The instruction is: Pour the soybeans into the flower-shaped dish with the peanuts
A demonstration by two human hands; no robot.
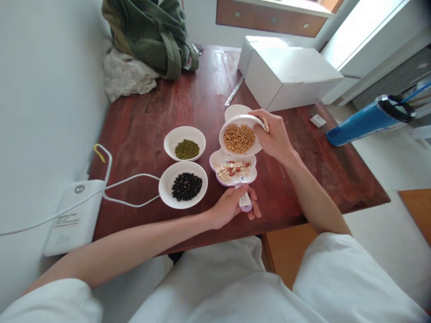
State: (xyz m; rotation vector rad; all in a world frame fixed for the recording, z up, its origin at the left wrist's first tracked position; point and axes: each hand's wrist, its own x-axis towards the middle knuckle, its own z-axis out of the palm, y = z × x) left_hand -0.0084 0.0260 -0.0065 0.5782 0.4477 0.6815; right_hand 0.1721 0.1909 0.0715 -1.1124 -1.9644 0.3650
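Observation:
My right hand [274,134] grips the rim of a white bowl [222,146] of tan soybeans [239,138], tilted toward me. Below it is a flower-shaped white and purple dish [218,158] with pale slivers and reddish nuts [233,169] in it. The fingers of my left hand [232,208] are closed around that dish's short handle [244,200], which carries a white label. To the left stand a bowl [168,142] of green mung beans [187,149] and a bowl [164,188] of black beans [187,186]. Another white bowl [235,111] is partly hidden behind the soybean bowl.
A white power bank [76,215] with white cables [131,175] lies at the left. At the back are a green bag [148,36], a pale cloth [126,72] and a white box [286,67]. A blue tumbler [363,119] and a small white plug [318,120] are on the right.

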